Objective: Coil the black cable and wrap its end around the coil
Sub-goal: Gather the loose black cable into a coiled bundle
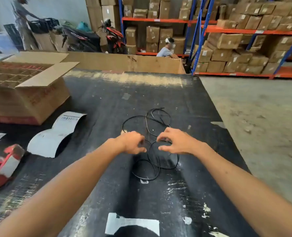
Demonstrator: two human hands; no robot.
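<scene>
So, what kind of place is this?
Most likely a warehouse: tall racks stacked with cartons, an open box and a tape dispenser on the black packing table.

Both hands [131, 142] [174, 142] curled over loose black cable [158, 161] on table [184, 103].

Both bare forearms reach forward from the lower corners and converge toward the middle; the left hand [132, 142] is palm-down, its fingers [141, 149] curled loosely inward, thumb toward the other hand. The right hand [173, 142] mirrors it, just beside yet apart; its fingers [162, 138] are arched and half-spread, thumb extended left, neither hand visibly closed on anything.
</scene>
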